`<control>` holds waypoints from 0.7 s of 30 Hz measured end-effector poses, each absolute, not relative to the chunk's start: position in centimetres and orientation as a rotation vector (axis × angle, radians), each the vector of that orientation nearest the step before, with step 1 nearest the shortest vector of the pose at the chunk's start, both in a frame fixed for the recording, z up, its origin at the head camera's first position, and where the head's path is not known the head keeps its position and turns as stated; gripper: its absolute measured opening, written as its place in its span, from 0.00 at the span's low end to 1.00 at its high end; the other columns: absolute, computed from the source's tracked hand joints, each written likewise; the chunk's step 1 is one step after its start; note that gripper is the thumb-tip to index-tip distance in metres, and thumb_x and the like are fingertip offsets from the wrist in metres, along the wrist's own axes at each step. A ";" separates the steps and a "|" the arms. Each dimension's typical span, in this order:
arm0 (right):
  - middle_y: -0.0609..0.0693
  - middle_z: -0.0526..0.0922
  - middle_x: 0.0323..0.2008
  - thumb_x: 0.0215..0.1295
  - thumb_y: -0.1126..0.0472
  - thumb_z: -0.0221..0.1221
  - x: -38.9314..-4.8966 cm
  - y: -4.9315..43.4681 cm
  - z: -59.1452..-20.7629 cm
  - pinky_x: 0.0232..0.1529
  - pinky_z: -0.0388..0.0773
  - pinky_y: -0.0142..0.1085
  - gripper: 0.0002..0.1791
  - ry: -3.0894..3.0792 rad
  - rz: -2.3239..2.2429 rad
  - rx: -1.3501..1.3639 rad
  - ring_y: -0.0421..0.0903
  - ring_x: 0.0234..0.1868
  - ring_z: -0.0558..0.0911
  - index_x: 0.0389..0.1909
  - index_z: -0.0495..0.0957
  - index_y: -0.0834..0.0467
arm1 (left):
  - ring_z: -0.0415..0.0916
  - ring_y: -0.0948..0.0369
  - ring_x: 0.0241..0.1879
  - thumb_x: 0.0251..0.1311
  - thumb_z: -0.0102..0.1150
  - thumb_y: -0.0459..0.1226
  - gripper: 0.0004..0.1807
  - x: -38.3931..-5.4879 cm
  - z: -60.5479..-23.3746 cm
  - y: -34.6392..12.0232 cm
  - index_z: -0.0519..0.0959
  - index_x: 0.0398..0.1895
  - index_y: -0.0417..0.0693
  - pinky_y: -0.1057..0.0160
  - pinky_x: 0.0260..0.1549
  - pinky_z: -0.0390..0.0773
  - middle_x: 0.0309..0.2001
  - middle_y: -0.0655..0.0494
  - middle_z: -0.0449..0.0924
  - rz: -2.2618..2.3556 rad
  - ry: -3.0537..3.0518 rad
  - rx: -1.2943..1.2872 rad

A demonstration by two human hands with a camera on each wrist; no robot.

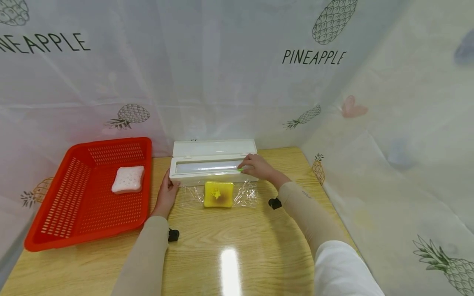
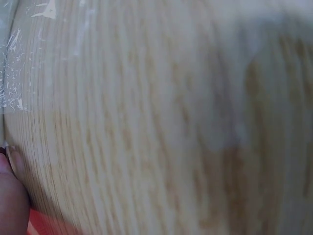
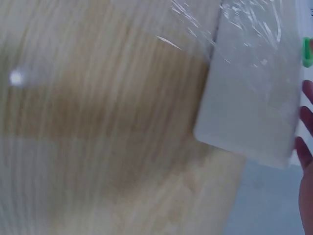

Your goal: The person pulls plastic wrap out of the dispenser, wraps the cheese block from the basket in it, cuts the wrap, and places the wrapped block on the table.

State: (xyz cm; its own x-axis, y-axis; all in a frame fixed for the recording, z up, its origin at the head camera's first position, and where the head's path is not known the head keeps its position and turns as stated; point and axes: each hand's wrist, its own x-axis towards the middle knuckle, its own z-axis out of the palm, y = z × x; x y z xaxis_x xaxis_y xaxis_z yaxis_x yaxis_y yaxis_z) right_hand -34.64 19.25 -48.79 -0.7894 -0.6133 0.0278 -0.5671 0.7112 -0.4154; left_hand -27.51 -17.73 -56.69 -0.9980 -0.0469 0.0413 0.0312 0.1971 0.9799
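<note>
White dispenser (image 1: 207, 178): sits at the back of the table (image 1: 207, 250), long side facing me, its lid (image 1: 214, 148) raised behind it. A pale, shiny surface shows in its long top recess.
Green slider (image 1: 241, 169): at the right part of that recess, along the front edge.
Right hand (image 1: 258, 167): I have it pinching the green slider between thumb and fingers. On my right wrist feed, only some of the fingers show.
Left hand (image 1: 166, 195): grasping the left end of the dispenser, thumb at the front corner.
Clear film (image 1: 246, 194): comes down the dispenser's front and spreads, wrinkled, onto the table.
Yellow slice-shaped piece (image 1: 218, 194): just in front of the dispenser, film showing on both sides of it; I can't tell whether film also covers it. It has a brownish patch and a light yellow flower-like mark.
Red basket (image 1: 92, 201): to the left of my left hand, with perforated walls.
White speckled piece (image 1: 128, 179): lies inside the red basket, toward its right side.
Curtain (image 1: 222, 82): pale, behind everything, printed with pineapples.
</note>
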 end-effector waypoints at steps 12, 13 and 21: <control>0.48 0.78 0.39 0.56 0.53 0.70 -33.5 18.2 -52.7 0.54 0.64 0.50 0.08 3.025 -1.190 -0.731 0.50 0.45 0.72 0.35 0.89 0.51 | 0.60 0.48 0.64 0.72 0.46 0.30 0.37 -27.5 -56.8 -17.7 0.43 0.79 0.52 0.50 0.66 0.58 0.68 0.36 0.60 -1.974 -2.356 0.014; 0.47 0.79 0.40 0.57 0.52 0.70 -33.4 18.2 -52.9 0.56 0.62 0.52 0.08 3.040 -1.202 -0.717 0.50 0.46 0.73 0.35 0.89 0.49 | 0.60 0.49 0.65 0.73 0.46 0.31 0.37 -27.5 -56.8 -17.7 0.43 0.79 0.52 0.50 0.66 0.58 0.69 0.37 0.60 -1.983 -2.354 0.016; 0.45 0.80 0.39 0.55 0.49 0.71 -34.1 18.5 -54.1 0.62 0.55 0.57 0.09 3.029 -1.320 -0.650 0.48 0.47 0.74 0.31 0.89 0.50 | 0.56 0.48 0.68 0.73 0.45 0.32 0.37 -27.6 -57.0 -17.8 0.41 0.79 0.53 0.50 0.68 0.53 0.71 0.38 0.57 -2.030 -2.338 -0.021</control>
State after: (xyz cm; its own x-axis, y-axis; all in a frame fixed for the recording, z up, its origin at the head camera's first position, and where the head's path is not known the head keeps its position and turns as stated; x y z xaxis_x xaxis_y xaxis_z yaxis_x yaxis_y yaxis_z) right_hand -34.14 18.54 -54.07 -0.9009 -0.2552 0.3510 -0.4308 0.6228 -0.6531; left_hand -27.65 -17.81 -56.96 -0.9989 -0.0198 0.0433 0.0401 0.1407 0.9892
